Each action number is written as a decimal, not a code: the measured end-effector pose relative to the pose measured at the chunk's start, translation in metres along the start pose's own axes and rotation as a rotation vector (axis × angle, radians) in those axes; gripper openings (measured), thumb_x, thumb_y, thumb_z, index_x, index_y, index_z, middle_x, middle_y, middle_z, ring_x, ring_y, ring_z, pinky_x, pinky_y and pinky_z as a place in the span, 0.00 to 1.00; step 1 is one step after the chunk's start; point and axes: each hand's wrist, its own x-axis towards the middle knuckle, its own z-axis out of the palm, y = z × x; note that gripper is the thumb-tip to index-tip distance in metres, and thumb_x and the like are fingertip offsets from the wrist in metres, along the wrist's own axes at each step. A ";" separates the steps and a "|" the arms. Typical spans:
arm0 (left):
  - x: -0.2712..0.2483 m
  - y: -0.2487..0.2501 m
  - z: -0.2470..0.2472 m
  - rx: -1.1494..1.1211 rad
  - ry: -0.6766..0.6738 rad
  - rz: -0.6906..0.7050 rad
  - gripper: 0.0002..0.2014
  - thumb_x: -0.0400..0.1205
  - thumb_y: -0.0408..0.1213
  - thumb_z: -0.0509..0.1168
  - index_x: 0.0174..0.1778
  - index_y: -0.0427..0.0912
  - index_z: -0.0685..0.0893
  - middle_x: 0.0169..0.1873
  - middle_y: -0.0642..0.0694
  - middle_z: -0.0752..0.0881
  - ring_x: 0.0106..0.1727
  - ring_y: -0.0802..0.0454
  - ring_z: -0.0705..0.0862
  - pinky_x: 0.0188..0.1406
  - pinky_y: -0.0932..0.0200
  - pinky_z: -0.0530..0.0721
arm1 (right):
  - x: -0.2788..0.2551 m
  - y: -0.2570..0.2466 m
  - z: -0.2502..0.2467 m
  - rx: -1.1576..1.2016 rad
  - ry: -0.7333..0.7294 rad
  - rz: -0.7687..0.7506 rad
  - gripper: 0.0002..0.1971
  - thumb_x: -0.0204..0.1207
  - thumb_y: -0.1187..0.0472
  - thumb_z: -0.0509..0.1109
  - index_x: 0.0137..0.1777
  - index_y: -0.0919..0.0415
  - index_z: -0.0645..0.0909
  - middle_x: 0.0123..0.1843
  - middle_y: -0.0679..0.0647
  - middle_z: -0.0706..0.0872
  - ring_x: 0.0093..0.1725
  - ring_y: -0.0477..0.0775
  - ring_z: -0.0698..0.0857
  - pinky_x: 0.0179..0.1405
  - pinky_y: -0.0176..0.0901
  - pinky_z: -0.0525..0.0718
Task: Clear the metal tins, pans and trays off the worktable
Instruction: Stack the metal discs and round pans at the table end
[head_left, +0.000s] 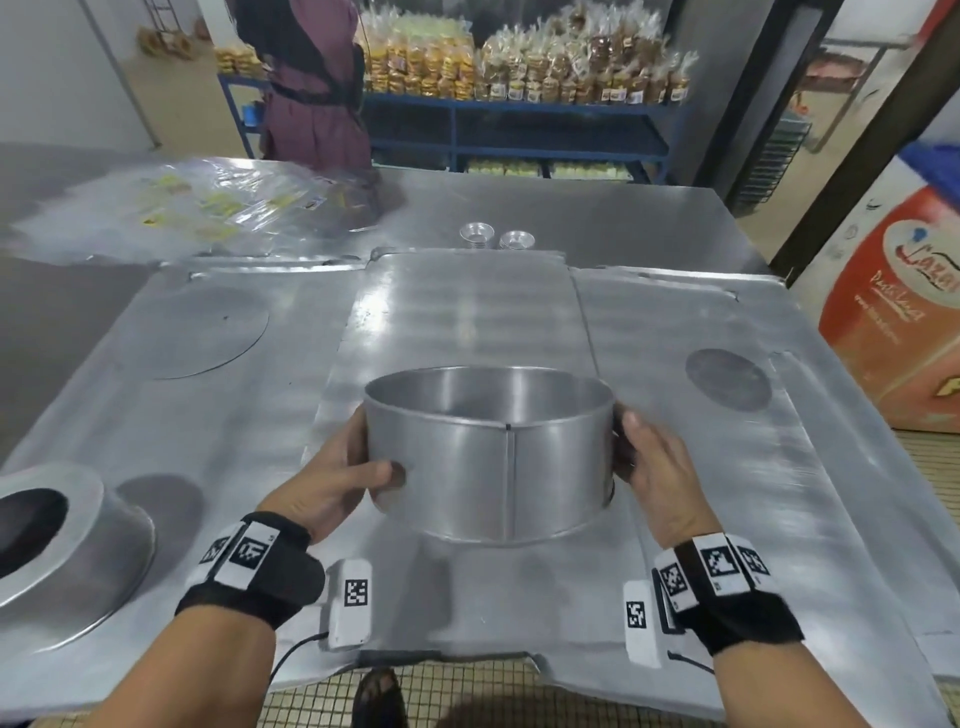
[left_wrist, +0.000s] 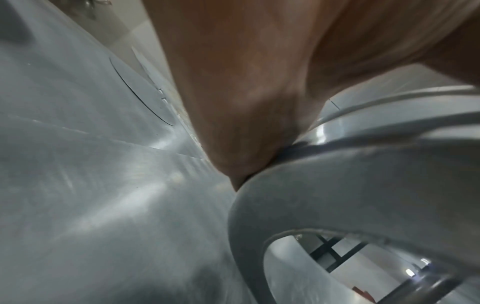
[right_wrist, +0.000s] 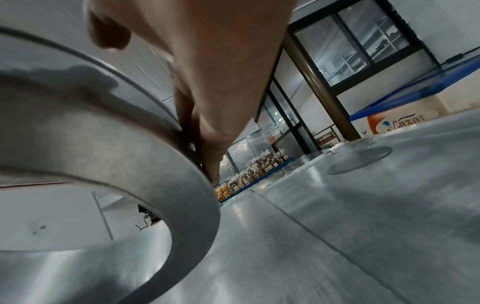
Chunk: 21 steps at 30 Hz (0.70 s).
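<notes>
A tall round metal tin (head_left: 488, 457) hangs just above the worktable (head_left: 597, 218), held between both hands. My left hand (head_left: 343, 478) grips its left wall with the thumb across the front. My right hand (head_left: 649, 462) grips the right wall, fingers hidden behind it. The left wrist view shows the palm (left_wrist: 246, 82) against the tin's wall (left_wrist: 363, 185); the right wrist view shows the hand (right_wrist: 207, 61) on the tin's rim (right_wrist: 103, 144), and the tin is open underneath. Two small fluted tins (head_left: 478, 234) stand at the far middle. An upturned pan (head_left: 62, 540) sits at the near left.
Flat metal trays (head_left: 675, 322) cover the table, with round discs at left (head_left: 208, 332) and right (head_left: 727, 379). Clear plastic bags (head_left: 208, 208) lie at the far left. A person (head_left: 311, 78) stands beyond the table by shelves of packaged goods. An orange box (head_left: 904, 312) stands at right.
</notes>
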 end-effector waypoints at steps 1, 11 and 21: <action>-0.001 -0.002 0.003 -0.017 0.038 -0.007 0.56 0.60 0.60 0.85 0.82 0.42 0.70 0.73 0.42 0.83 0.74 0.46 0.81 0.68 0.54 0.83 | -0.003 0.001 0.003 -0.025 0.004 -0.022 0.36 0.62 0.34 0.80 0.61 0.61 0.87 0.55 0.53 0.92 0.54 0.48 0.90 0.56 0.45 0.86; -0.016 -0.032 0.022 -0.099 0.268 -0.129 0.35 0.81 0.17 0.59 0.73 0.63 0.77 0.64 0.46 0.89 0.60 0.49 0.90 0.60 0.51 0.84 | -0.013 0.032 -0.003 -0.216 -0.026 0.051 0.22 0.79 0.78 0.64 0.71 0.65 0.82 0.59 0.56 0.91 0.64 0.61 0.87 0.66 0.51 0.84; -0.022 -0.048 0.020 -0.007 0.306 -0.222 0.38 0.82 0.19 0.61 0.77 0.66 0.71 0.70 0.51 0.86 0.69 0.46 0.85 0.62 0.53 0.84 | -0.017 0.054 -0.011 -0.331 0.009 0.117 0.28 0.72 0.84 0.66 0.63 0.55 0.86 0.57 0.54 0.92 0.60 0.60 0.89 0.66 0.54 0.83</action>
